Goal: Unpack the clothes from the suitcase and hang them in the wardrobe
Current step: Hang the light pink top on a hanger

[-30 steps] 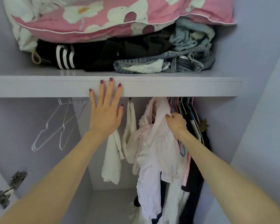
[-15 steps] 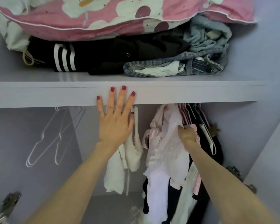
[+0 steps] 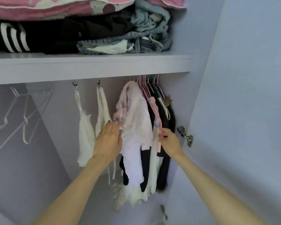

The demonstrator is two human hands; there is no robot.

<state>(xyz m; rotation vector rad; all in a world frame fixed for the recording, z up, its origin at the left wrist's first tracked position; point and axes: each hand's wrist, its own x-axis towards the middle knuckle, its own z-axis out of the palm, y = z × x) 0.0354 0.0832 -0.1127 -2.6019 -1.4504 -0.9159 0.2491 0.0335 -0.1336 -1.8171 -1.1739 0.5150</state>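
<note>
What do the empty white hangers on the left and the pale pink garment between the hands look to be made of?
The empty white hangers look like thin wire with a smooth white coating: slim, even outline, bent loops. The pale pink garment looks like soft, light woven fabric with a matte finish: it drapes limply and gathers in small folds. The exact fibre cannot be told.

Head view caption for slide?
Left hand and right hand adjust pale pink garment hanging in wardrobe.

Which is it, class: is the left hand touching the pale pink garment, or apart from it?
Touching. The head view shows the left hand with its fingertips pressed into the pale pink garment at its left edge.
</note>
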